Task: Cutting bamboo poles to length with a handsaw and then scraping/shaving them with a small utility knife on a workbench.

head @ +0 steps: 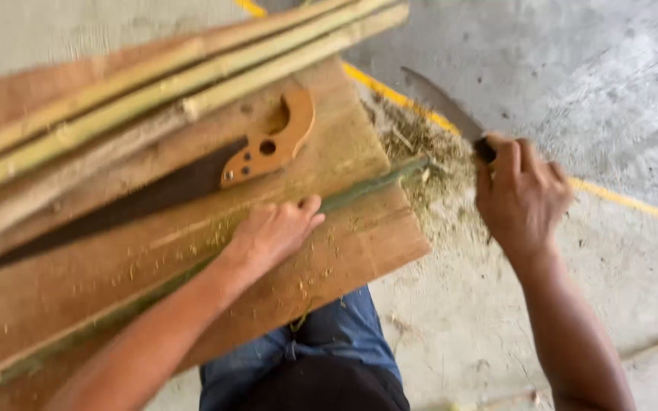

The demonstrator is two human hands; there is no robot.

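The left hand [276, 228] presses a green bamboo strip [367, 186] flat on the wooden board [359, 251], its end overhanging toward three o'clock, where the right hand [519, 194], grip clenched, holds a knife [443, 106] for trimming; a saw [268, 141] lies at eleven.

Thin green bamboo strip [375, 184] lies flat and slantwise across the wooden board, its tip poking past the edge. Curved dark machete blade [442, 103] angles up beyond that tip.
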